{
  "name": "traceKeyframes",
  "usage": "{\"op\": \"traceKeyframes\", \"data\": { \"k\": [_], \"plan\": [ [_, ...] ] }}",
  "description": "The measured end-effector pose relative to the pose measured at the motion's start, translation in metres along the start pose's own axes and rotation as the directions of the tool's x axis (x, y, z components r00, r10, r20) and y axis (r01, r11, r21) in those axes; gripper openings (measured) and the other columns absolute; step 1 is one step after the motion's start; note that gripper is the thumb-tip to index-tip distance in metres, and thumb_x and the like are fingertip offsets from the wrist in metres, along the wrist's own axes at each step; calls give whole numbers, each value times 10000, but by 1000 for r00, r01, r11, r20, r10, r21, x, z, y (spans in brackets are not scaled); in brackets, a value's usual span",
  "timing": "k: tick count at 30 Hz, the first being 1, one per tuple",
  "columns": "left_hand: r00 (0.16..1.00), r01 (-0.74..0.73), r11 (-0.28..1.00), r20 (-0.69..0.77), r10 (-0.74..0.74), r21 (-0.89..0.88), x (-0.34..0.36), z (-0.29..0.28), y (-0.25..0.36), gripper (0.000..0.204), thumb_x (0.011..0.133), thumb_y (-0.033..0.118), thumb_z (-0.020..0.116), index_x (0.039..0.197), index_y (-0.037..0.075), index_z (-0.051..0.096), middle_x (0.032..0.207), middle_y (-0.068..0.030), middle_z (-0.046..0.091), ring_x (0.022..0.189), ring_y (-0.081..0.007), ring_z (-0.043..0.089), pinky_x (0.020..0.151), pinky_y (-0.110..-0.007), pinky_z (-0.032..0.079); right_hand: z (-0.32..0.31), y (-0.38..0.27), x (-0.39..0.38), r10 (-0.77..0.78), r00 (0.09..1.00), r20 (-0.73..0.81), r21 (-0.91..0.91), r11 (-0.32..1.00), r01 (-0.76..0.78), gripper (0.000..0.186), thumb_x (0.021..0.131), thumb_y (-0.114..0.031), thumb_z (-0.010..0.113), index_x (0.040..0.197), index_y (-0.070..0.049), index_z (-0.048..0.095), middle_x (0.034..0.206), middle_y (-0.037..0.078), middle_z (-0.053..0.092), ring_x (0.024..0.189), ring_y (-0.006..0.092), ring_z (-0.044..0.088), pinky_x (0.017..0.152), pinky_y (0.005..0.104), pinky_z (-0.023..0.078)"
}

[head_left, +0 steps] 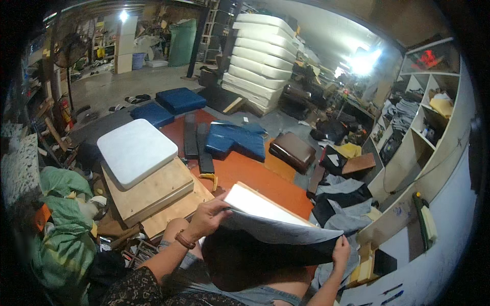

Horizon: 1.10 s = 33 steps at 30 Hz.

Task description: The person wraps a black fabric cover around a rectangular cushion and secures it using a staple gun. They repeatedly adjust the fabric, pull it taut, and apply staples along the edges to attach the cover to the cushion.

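Between my hands a dark upholstery cover (255, 250) with a grey underside is stretched over my lap. My left hand (212, 217), with a brown bracelet at its wrist, pinches the cover's upper left corner. The right corner is gripped by my right hand (341, 252), with the fingers closed on the edge. Just beyond the cover's raised edge lies a white foam pad (258, 204) with a thin wooden rim along its far side. The cover hides the near part of this pad.
At left a white foam cushion (137, 152) rests on stacked plywood panels (153, 196). Blue cushions (235, 140) and a brown cushion (292, 151) lie ahead on an orange sheet (245, 171). Shelves (408, 148) stand at right, a green sack (64, 229) at left. White foam blocks (260, 61) are stacked behind.
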State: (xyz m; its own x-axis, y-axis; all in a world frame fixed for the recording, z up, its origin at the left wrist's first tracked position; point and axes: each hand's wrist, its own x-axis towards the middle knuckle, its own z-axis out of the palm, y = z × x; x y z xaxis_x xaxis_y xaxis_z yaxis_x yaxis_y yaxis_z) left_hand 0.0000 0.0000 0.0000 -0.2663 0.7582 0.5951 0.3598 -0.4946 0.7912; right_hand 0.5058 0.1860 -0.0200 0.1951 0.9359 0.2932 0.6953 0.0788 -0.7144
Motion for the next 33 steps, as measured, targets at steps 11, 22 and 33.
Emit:
{"op": "traceKeyframes", "data": {
  "k": [11,22,33],
  "plan": [
    [936,-346,908,157,315,239,5,93,103,275,766,258,942,958,119,803,1297,-204,686,1096,-381,716,864,-446,620,-56,-212,-114,-783,603,151,232,621,748,340,849,-109,867,1177,-59,791,1155,143,761,1096,327,710,986,416,549],
    [946,-319,916,134,294,244,-13,95,111,278,767,286,941,946,122,805,1324,-195,676,1113,-374,699,872,-435,599,-22,-217,-119,-760,649,28,281,629,725,192,920,-146,796,1074,-46,739,1034,153,722,998,322,687,881,438,550],
    [954,-269,944,190,234,189,-17,101,120,308,774,228,934,1027,114,802,1431,-206,623,1249,-393,644,991,-459,562,-27,-212,-142,-893,405,199,122,432,893,449,847,-196,888,1271,-161,744,1398,168,695,1343,406,620,1126,511,470]
  ]
}}
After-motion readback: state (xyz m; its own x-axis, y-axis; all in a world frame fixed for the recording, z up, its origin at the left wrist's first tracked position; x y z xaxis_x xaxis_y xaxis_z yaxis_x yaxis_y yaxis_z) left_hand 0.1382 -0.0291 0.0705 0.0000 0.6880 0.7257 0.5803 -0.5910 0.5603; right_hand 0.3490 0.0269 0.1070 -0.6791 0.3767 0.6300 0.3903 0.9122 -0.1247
